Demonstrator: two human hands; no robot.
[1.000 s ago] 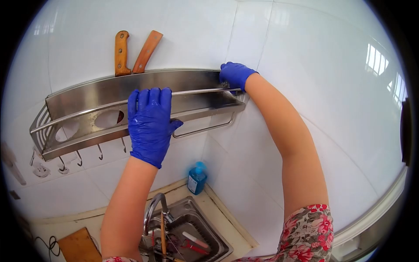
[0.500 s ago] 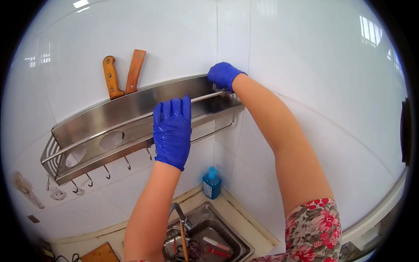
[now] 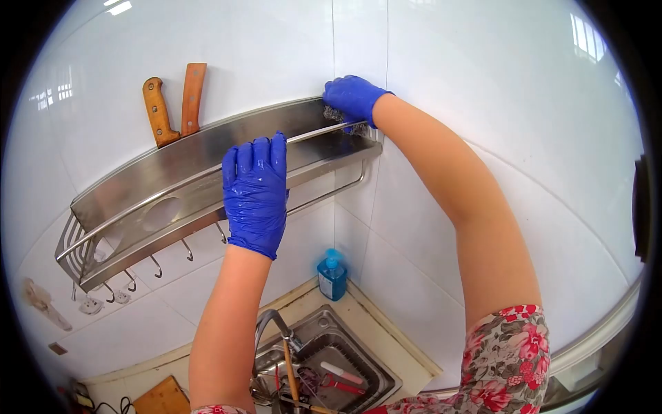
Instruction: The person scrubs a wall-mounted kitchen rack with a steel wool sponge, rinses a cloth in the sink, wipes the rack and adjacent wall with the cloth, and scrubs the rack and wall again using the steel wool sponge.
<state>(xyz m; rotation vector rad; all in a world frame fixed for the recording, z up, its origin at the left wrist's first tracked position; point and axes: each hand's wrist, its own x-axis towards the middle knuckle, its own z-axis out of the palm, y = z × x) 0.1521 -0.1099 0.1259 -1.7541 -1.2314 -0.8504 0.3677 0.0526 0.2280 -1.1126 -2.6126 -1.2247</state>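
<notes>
A stainless steel wall rack with a front rail and hooks spans the tiled wall. My left hand, in a wet blue glove, has its fingers wrapped over the rack's front rail near the middle. At the rack's right end, by the wall corner, my right hand, gloved in blue too, is closed on a steel wool scrubber. The grey mesh shows below its fingers, against the inside of the back panel. Two knives with wooden handles stand in the slot behind the rack, left of my hands.
Below, a blue pump bottle stands in the counter corner. A steel sink with a faucet holds several utensils. A wooden board lies on the counter at lower left. Hooks hang under the rack.
My right hand has shifted slightly at the rack's right end, and more of the steel wool now shows. My left hand keeps its hold on the rail. The view has tilted a little.
</notes>
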